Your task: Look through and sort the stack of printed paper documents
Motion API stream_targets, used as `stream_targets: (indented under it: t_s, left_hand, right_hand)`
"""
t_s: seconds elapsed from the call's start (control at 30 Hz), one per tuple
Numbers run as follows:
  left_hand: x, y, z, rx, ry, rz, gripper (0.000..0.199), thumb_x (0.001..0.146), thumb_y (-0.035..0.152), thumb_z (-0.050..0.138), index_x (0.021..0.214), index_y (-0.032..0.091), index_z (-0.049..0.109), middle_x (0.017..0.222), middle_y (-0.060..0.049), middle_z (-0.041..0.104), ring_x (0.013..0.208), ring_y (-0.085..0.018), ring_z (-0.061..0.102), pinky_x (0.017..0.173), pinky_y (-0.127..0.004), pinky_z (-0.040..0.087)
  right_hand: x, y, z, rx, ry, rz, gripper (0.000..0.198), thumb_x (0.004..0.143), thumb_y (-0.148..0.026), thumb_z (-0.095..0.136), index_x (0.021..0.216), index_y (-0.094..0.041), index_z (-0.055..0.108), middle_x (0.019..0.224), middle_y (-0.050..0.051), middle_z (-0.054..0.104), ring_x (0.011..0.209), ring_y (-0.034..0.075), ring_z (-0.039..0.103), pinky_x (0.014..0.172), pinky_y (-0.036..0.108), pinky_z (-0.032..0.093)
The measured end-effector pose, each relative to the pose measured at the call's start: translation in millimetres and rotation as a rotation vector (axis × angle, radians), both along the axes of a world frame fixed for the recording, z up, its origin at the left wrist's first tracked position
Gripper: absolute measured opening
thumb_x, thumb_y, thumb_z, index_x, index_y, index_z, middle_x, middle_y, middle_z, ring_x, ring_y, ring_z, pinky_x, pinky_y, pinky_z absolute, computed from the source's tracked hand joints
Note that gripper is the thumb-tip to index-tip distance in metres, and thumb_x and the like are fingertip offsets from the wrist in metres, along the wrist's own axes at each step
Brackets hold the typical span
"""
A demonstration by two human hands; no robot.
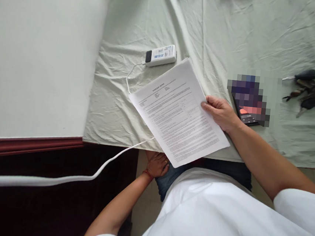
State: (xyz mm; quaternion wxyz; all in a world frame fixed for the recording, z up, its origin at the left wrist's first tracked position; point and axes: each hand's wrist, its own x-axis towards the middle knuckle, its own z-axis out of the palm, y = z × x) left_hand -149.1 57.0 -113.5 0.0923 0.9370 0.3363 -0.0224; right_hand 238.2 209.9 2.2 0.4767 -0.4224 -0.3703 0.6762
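My right hand [219, 111] pinches the right edge of a stack of printed paper sheets [178, 112], thumb on top. The sheets are tilted over the table's near edge, with small print, a heading and a table facing up. On my thigh, just below the sheets' lower left side, rests my left hand [157, 165], fingers laid out and holding nothing visible. A red band circles its wrist. Beside my right hand lies a phone [248, 112], its screen mostly blurred out by large pixels.
A white power bank [161, 55] with a dark end lies beyond the sheets. A white cable [96, 175] runs from the left to beneath the paper. A bunch of keys [312, 90] lies at the right on the pale green tablecloth [265, 39]. A white wall [41, 47] borders the left.
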Motion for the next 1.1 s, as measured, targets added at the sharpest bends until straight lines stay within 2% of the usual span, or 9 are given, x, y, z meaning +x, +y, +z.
stream_targets:
  t_s: [0.6, 0.8, 1.1]
  left_hand:
    - [4.5, 2.3, 5.2, -0.042, 0.018, 0.011, 0.019, 0.084, 0.026, 0.058, 0.085, 0.020, 0.076, 0.076, -0.009, 0.073, 0.083, -0.028, 0.069, 0.088, -0.045, 0.051]
    - [4.7, 2.6, 5.7, -0.025, 0.001, -0.004, 0.019, 0.085, 0.025, 0.057, 0.084, 0.019, 0.076, 0.075, -0.010, 0.071, 0.083, -0.028, 0.068, 0.088, -0.045, 0.051]
    - [4.3, 2.2, 5.0, -0.030, 0.009, 0.003, 0.022, 0.086, 0.026, 0.056, 0.085, 0.020, 0.076, 0.076, -0.010, 0.073, 0.081, -0.028, 0.068, 0.087, -0.047, 0.052]
  right_hand:
    - [-0.1, -0.4, 1.6, -0.009, -0.007, 0.011, 0.029, 0.081, -0.052, 0.083, 0.089, -0.026, 0.073, 0.084, 0.001, 0.074, 0.076, 0.018, 0.067, 0.068, 0.030, 0.057]
    - [0.6, -0.6, 1.4, 0.000, 0.007, 0.007, 0.026, 0.082, -0.049, 0.083, 0.089, -0.026, 0.074, 0.084, 0.000, 0.073, 0.074, 0.015, 0.066, 0.066, 0.027, 0.056]
    - [-0.2, -0.5, 3.1, -0.004, -0.011, 0.013, 0.028, 0.081, -0.051, 0.082, 0.087, -0.026, 0.072, 0.082, 0.001, 0.072, 0.075, 0.017, 0.066, 0.067, 0.029, 0.058]
